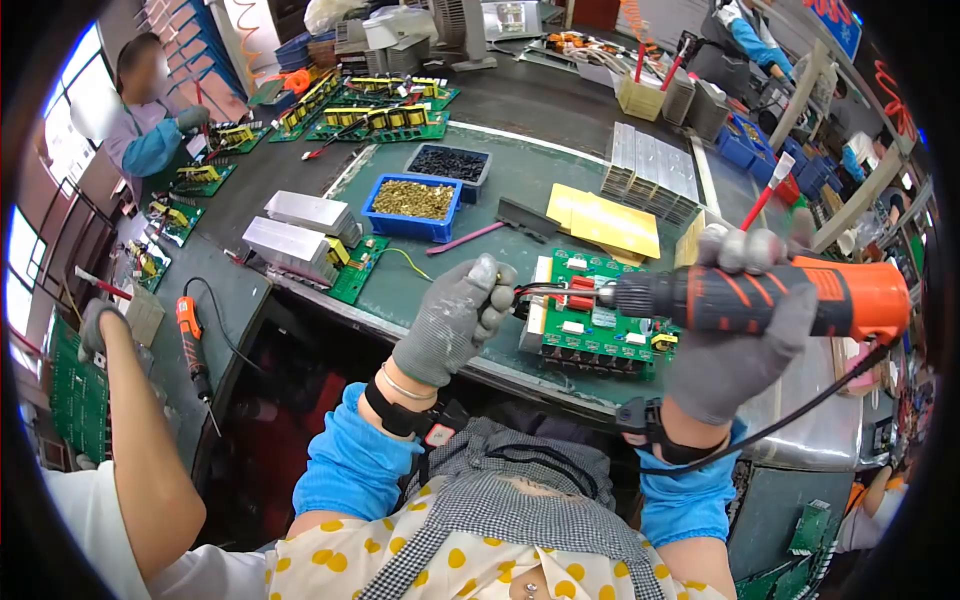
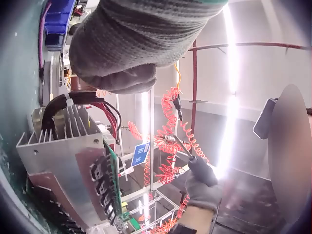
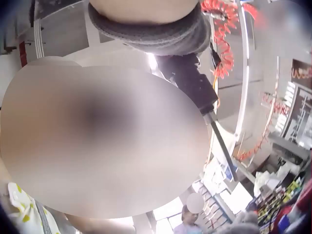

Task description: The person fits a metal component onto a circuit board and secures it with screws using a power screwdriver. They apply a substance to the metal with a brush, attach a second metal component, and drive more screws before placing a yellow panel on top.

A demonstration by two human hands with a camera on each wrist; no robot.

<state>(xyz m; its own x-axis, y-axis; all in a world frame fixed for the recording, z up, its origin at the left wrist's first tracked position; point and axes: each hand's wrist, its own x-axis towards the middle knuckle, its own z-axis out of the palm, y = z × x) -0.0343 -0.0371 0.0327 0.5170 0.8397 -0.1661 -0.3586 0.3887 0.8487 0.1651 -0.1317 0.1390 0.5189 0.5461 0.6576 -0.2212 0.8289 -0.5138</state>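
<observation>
Head view: the right hand (image 1: 740, 345), in a grey knit glove, grips an orange-and-black electric screwdriver (image 1: 760, 298) held level at centre right of the frame, fingers wrapped round its barrel, bit pointing left. The left hand (image 1: 455, 320), also gloved, sits at frame centre with fingers curled, pinching something small at the bit's tip; what it is cannot be told. Black and red wires run between that hand and the tool's nose. Just below and behind the bit lies a green circuit board (image 1: 590, 320) on the tabletop (image 1: 450, 280). Above it, yellow sheets (image 1: 605, 222) and a row of aluminium heat sinks (image 1: 650, 170). At upper centre, a blue bin of brass screws (image 1: 412, 205).

Left wrist view: a finned heat sink (image 2: 63, 161) with a board edge fixed to it fills the lower left.
</observation>
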